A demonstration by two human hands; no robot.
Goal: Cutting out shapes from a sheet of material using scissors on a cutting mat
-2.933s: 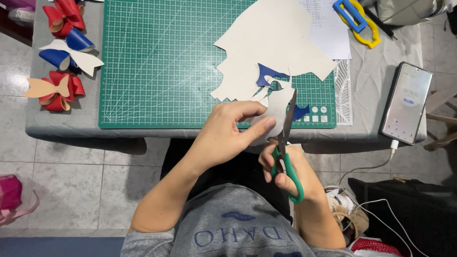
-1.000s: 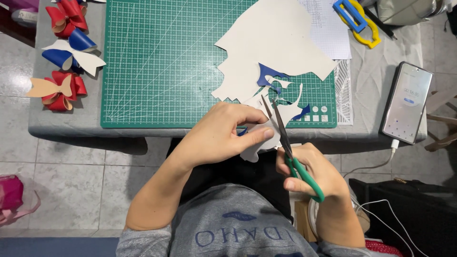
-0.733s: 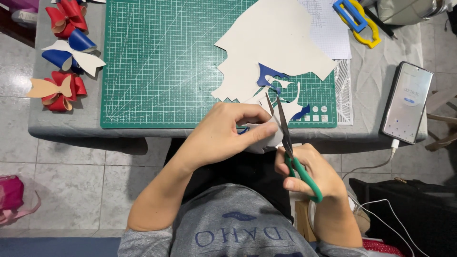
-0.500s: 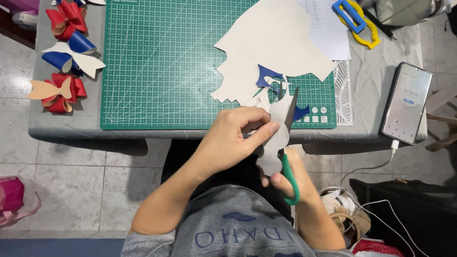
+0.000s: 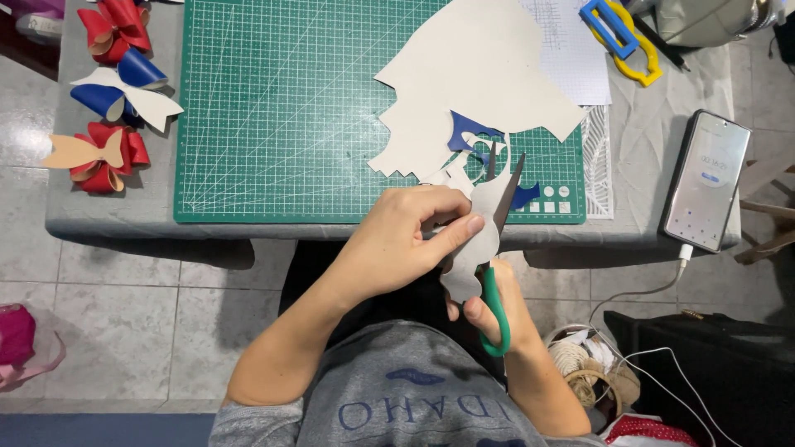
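Bench [image 5: 108, 207]: grey cloth-covered slab, matte, carrying all listed items. Cutting mat [image 5: 281, 108]: large green rectangle with a white grid, smooth and rubbery-looking. Off-white sheet [image 5: 480, 74]: broad, thin, leather-like material with a scalloped, cut-away lower edge, lying on the mat's right half, blue offcuts [image 5: 464, 132] showing beside it. Smartphone [image 5: 705, 182]: dark slab with a lit screen, cabled, at the bench's right edge. Bows [image 5: 103, 91]: three folded, glossy pieces in red, blue, white and tan, stacked along the left edge. Yellow and blue frames [image 5: 623, 33]: plastic loops at the top right. Left hand [image 5: 406, 240]: fingers closed in a pinch on the small off-white cut-out piece [image 5: 476, 248], held above the bench's near edge, over the lap. Right hand [image 5: 497, 310]: closed through the loops of the green-handled scissors [image 5: 497, 248], blades parted and pointing away, straddling the piece. Compared with half a second ago the blades stand slightly wider and the piece sits turned a little in the pinch, suggesting the cut line is being repositioned between snips along a curved outline.
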